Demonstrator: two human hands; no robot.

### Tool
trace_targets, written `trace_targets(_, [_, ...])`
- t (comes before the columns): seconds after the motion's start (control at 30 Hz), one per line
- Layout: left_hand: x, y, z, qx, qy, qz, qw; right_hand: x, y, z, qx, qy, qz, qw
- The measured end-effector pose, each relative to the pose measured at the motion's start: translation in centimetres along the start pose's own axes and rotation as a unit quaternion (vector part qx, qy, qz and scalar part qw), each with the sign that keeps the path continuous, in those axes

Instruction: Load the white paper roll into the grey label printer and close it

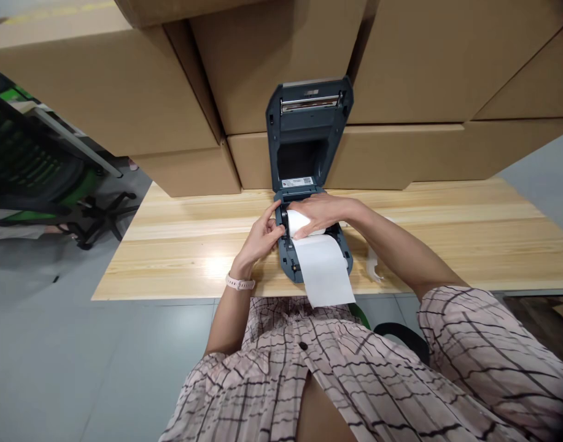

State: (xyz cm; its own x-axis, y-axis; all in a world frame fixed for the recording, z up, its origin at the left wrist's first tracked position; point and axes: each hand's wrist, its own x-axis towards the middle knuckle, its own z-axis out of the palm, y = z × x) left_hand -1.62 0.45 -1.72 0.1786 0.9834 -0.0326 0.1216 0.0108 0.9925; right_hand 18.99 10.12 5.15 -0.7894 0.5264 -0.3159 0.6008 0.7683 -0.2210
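Observation:
A dark grey label printer (288, 258) sits on the table with its lid (274, 132) raised. Inside its bay is a roll of white label paper (298, 223), and a loose strip (325, 270) from it hangs over the printer's front and the table edge. My right hand (325, 212) reaches in from the right, its fingers and thumb wrapped over the roll. At the printer's left rim, my left hand (264, 233) grips the side, index finger stretched along the edge and thumb near the roll holder. The far end of the roll is hidden by my right hand.
Large cardboard boxes (281, 49) are stacked along the back of the wooden table (184, 245), right behind the raised lid. A curled whitish scrap (374, 267) lies by my right forearm. An office chair (101, 212) stands on the floor at left.

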Motion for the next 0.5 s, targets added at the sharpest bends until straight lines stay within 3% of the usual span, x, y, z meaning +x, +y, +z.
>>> trace_targets(0.2, [-0.1,0.1,0.1,-0.001,0.009,0.008,1.000,-4.5,-1.9,4.6,0.000,0.202,-0.026,0.979])
trace_targets(0.37, [-0.3,0.3,0.3,-0.007,0.013,0.012,1.000,-9.9,-5.2,8.8,0.034,0.231,-0.044,0.971])
trace_targets(0.5, [-0.2,0.3,0.3,0.013,0.020,0.012,1.000,-11.2,-6.9,10.6,0.022,0.278,-0.027,0.960])
